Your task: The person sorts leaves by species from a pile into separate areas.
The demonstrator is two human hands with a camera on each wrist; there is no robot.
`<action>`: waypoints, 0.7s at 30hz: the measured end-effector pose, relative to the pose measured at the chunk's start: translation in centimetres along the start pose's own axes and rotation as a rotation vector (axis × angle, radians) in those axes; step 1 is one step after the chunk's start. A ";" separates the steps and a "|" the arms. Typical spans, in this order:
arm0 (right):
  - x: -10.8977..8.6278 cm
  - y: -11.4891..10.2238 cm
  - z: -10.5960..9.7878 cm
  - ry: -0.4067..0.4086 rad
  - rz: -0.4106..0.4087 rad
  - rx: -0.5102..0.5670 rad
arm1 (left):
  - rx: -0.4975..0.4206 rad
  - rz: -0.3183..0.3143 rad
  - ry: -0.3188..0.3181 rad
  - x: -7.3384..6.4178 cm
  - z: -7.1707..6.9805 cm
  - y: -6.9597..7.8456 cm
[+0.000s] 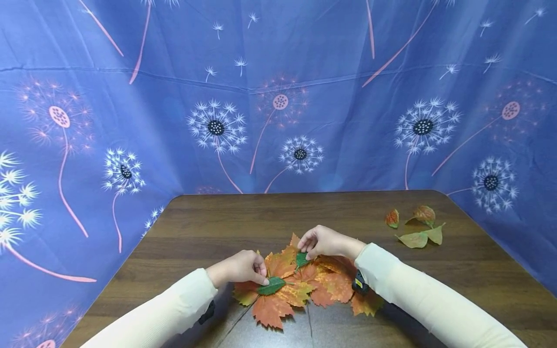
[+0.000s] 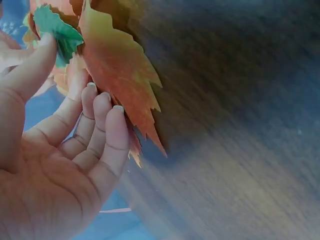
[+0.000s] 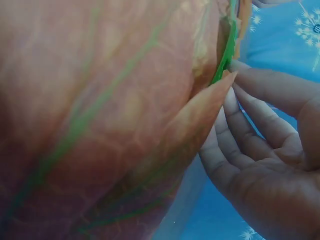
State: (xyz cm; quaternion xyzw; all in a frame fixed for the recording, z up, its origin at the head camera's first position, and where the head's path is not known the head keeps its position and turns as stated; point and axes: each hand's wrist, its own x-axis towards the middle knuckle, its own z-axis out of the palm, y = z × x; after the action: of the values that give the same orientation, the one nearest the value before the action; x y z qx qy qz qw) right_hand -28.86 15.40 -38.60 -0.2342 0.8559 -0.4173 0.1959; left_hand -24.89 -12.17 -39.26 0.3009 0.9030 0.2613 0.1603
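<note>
An overlapping bunch of orange and yellow artificial maple leaves (image 1: pixel 271 311) lies near the table's front, with two small green leaves on top. My left hand (image 1: pixel 243 267) pinches one green leaf (image 1: pixel 271 286) at its left end; in the left wrist view, the thumb is on this green leaf (image 2: pixel 59 32) and the fingertips meet the edge of an orange leaf (image 2: pixel 117 70). Farther back, my right hand (image 1: pixel 323 241) pinches the other green leaf (image 1: pixel 301 259). A large blurred orange leaf (image 3: pixel 100 100) fills much of the right wrist view, partly covering the right fingers.
Several loose leaves lie at the back right of the brown wooden table (image 1: pixel 209 227): a small reddish one (image 1: pixel 392 218), a brownish-green one (image 1: pixel 424 215) and a pale green pair (image 1: pixel 413 239). A blue dandelion-print cloth (image 1: pixel 348 96) hangs behind the table.
</note>
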 end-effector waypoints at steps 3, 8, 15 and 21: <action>-0.1 0.0 0.2 0.011 0.023 -0.039 | -0.003 0.011 -0.001 -0.2 0.0 0.3; -0.3 -0.2 0.5 0.019 0.065 -0.106 | 0.017 0.037 0.028 -0.4 0.1 1.0; -0.5 0.0 0.8 0.002 0.056 -0.158 | 0.024 0.030 0.043 -0.6 0.3 1.3; -0.5 -0.2 1.2 0.006 0.067 -0.220 | 0.014 0.024 0.027 -0.7 0.3 1.3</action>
State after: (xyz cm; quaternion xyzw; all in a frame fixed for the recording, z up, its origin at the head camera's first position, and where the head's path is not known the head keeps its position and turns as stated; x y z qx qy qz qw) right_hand -27.76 14.88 -39.06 -0.2245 0.9044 -0.3149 0.1804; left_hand -23.67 -11.58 -38.67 0.3091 0.9033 0.2610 0.1430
